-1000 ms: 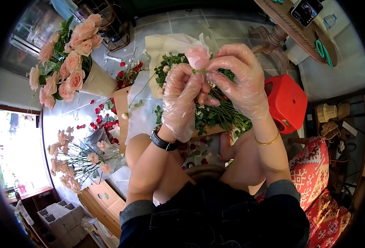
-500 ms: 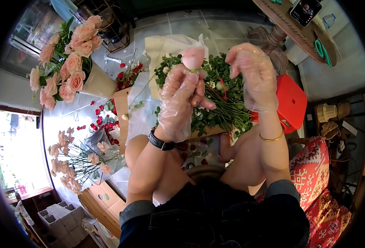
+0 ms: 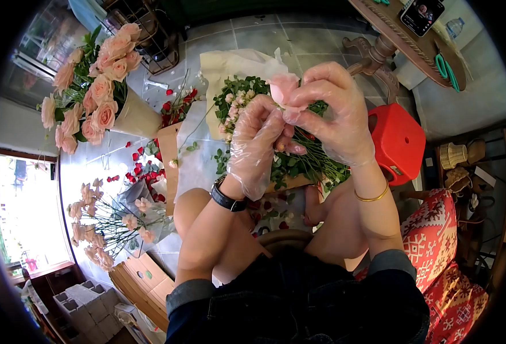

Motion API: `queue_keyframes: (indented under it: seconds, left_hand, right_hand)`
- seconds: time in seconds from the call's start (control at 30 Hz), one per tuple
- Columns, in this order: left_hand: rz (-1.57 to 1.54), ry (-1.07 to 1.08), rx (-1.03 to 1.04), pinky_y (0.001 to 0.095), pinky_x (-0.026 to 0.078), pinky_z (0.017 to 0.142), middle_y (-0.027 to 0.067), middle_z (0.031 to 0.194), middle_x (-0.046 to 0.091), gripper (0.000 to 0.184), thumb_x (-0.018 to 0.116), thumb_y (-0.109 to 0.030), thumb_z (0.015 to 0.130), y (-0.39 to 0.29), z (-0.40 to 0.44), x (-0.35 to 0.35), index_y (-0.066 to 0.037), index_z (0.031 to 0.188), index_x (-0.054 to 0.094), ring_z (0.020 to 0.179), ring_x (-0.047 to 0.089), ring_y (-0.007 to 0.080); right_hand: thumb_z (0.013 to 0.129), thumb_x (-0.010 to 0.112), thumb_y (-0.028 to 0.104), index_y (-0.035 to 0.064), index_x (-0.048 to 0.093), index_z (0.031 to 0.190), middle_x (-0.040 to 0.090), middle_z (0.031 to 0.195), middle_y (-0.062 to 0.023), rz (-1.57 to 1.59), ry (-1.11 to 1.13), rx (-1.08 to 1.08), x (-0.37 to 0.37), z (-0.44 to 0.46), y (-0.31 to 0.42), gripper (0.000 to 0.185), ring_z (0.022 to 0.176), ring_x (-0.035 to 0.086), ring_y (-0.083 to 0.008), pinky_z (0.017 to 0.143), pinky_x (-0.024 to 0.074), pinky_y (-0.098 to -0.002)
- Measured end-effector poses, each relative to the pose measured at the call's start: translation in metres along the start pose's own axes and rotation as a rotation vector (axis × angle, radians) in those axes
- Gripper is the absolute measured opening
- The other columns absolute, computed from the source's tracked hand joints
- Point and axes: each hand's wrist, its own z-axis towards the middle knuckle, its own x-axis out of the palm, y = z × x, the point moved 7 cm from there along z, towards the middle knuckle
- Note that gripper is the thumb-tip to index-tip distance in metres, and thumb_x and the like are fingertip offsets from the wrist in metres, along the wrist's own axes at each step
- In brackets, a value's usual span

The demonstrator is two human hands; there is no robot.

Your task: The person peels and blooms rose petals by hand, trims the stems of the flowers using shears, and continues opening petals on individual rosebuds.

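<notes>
A pale pink rose (image 3: 283, 89) is held up in front of me, its head partly covered by fingers. My left hand (image 3: 257, 143), in a clear plastic glove, is closed around the rose just under its bloom. My right hand (image 3: 336, 109), gloved the same way, has its thumb and fingers pinched at the rose's outer petals from the right side. Behind and below both hands lie green leafy rose stems (image 3: 304, 160) on paper, with small pale pink blooms (image 3: 234, 109) at their left.
A bucket (image 3: 137, 114) of pink roses stands at the left, with more pale flowers (image 3: 92, 229) below it. Red petals (image 3: 147, 169) litter the floor. At the right are a red stool (image 3: 399, 143), and a table (image 3: 379, 23) bearing a phone (image 3: 422, 16) and scissors (image 3: 448, 71).
My right hand has moved left and down to the rose and now pinches its petals. My left hand has shifted slightly right with the rose, which is now tilted.
</notes>
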Motion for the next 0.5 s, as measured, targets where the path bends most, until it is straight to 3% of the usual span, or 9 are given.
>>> queue_keyframes:
  seconds: [0.1, 0.2, 0.27, 0.3, 0.43, 0.5]
  left_hand:
    - [0.002, -0.014, -0.002, 0.0284, 0.054, 0.054, 0.0011, 0.068, 0.046, 0.014, 0.046, -0.019, 0.091, 0.002, -0.001, 0.000, -0.006, 0.097, 0.049, 0.052, 0.041, 0.0057]
    - [-0.056, 0.033, 0.008, 0.0276, 0.053, 0.052, 0.0008, 0.067, 0.045, 0.017, 0.045, -0.023, 0.092, -0.001, -0.005, 0.003, -0.006, 0.093, 0.048, 0.052, 0.039, 0.0057]
    - [-0.060, 0.052, 0.009, 0.0273, 0.052, 0.052, 0.0007, 0.067, 0.044, 0.018, 0.044, -0.024, 0.092, -0.004, -0.003, 0.002, -0.006, 0.093, 0.048, 0.052, 0.038, 0.0058]
    - [-0.065, 0.069, 0.011, 0.0270, 0.052, 0.052, 0.0006, 0.066, 0.043, 0.019, 0.043, -0.025, 0.093, -0.005, -0.003, 0.003, -0.006, 0.093, 0.048, 0.052, 0.037, 0.0060]
    - [-0.087, 0.075, 0.041, 0.0269, 0.052, 0.052, 0.0005, 0.066, 0.042, 0.020, 0.044, -0.025, 0.092, -0.008, -0.005, 0.003, -0.006, 0.094, 0.047, 0.052, 0.036, 0.0062]
    - [-0.059, 0.071, 0.040, 0.0255, 0.051, 0.052, 0.0006, 0.068, 0.043, 0.020, 0.044, -0.026, 0.092, -0.010, -0.006, 0.004, -0.006, 0.094, 0.047, 0.051, 0.036, 0.0062]
  right_hand:
    - [0.064, 0.073, 0.006, 0.0093, 0.062, 0.081, 0.050, 0.084, -0.0046, -0.074, 0.047, -0.092, 0.004, 0.000, 0.001, 0.021, 0.075, 0.052, -0.0168, 0.067, 0.0431, -0.0252]
    - [0.066, 0.072, 0.002, 0.0058, 0.061, 0.081, 0.050, 0.083, -0.0047, 0.043, 0.098, -0.091, 0.002, 0.000, -0.002, 0.019, 0.076, 0.052, -0.0150, 0.067, 0.0425, -0.0243]
    - [0.069, 0.070, 0.003, 0.0018, 0.060, 0.079, 0.050, 0.082, -0.0043, 0.453, -0.047, 0.070, -0.011, -0.002, -0.016, 0.015, 0.078, 0.051, -0.0125, 0.069, 0.0415, -0.0238]
    - [0.075, 0.066, 0.004, -0.0012, 0.059, 0.078, 0.051, 0.083, -0.0045, 0.492, -0.095, 0.089, -0.018, -0.002, -0.019, 0.010, 0.079, 0.050, -0.0122, 0.070, 0.0407, -0.0244]
    - [0.083, 0.057, 0.013, -0.0003, 0.060, 0.082, 0.054, 0.087, -0.0064, 0.118, -0.145, 0.117, -0.031, -0.004, -0.032, 0.014, 0.079, 0.050, -0.0143, 0.072, 0.0402, -0.0244]
    - [0.084, 0.056, 0.015, 0.0004, 0.060, 0.084, 0.054, 0.086, -0.0066, 0.097, -0.130, 0.172, -0.027, -0.004, -0.035, 0.016, 0.079, 0.050, -0.0136, 0.072, 0.0400, -0.0241]
